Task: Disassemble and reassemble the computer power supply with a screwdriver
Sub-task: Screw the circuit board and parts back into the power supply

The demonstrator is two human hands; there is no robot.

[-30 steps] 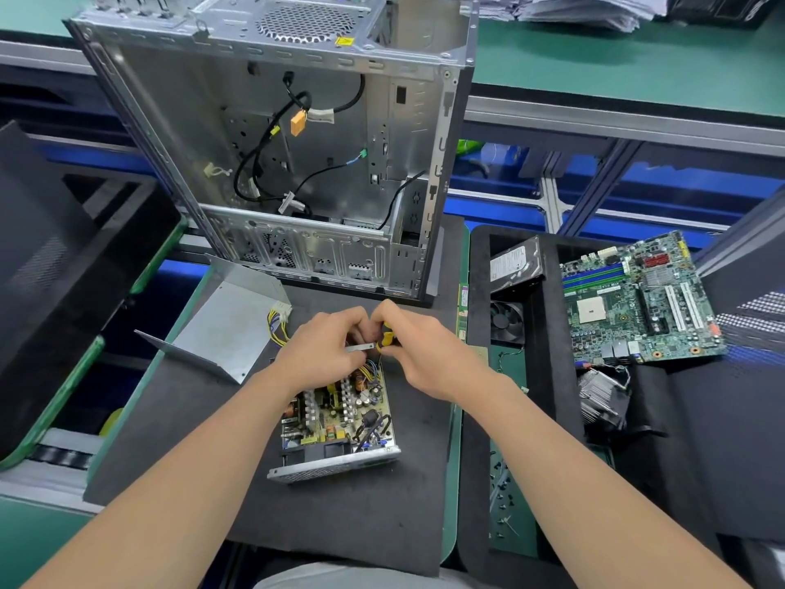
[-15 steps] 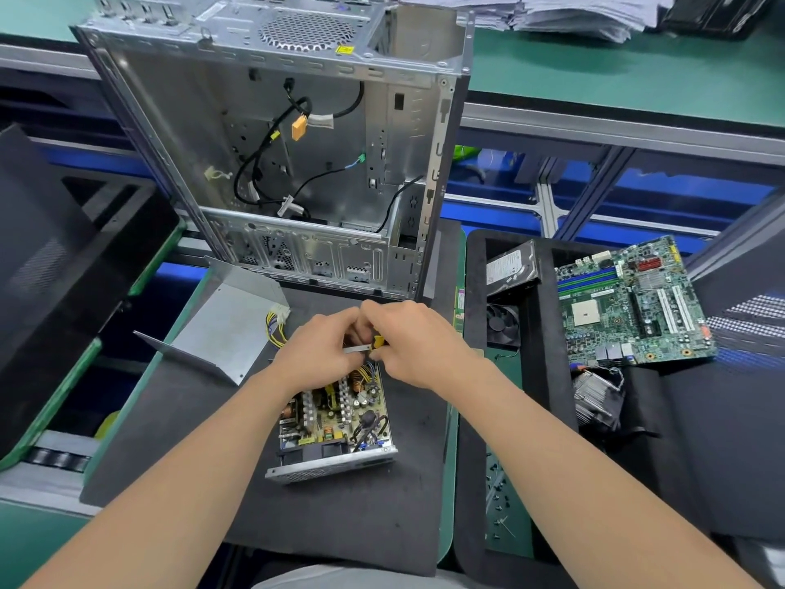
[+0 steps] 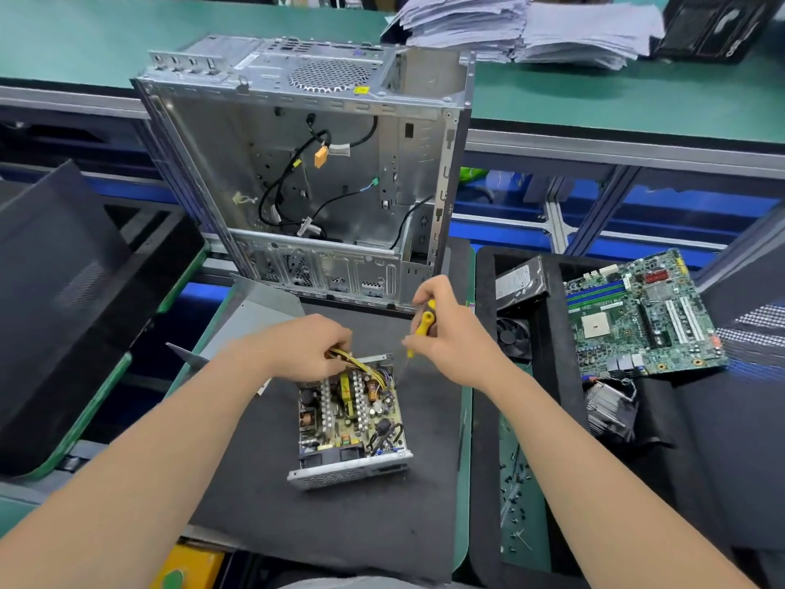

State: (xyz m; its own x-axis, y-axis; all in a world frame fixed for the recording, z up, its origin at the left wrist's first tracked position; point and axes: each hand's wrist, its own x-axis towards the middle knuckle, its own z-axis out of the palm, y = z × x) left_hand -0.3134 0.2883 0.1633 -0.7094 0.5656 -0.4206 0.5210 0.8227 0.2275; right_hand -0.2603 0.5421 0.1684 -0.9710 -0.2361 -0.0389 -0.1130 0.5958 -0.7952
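Head view
Left hand [image 3: 303,352]: fingers curled round the yellow wire bundle [image 3: 354,362] at the power supply's far end.
Right hand [image 3: 452,333]: grips the yellow-handled screwdriver [image 3: 424,323], tip down.
Power supply [image 3: 350,423]: opened, circuit board exposed, on the black mat [image 3: 263,516].

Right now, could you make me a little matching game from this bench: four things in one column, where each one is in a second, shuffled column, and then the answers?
Things
1. screwdriver
2. yellow wires
3. motherboard
4. opened power supply

Places
A. lying on the black tray at the right
B. held in the right hand
C. on the black mat, in front of the computer case
D. gripped by the left hand

Pairs: 1-B, 2-D, 3-A, 4-C
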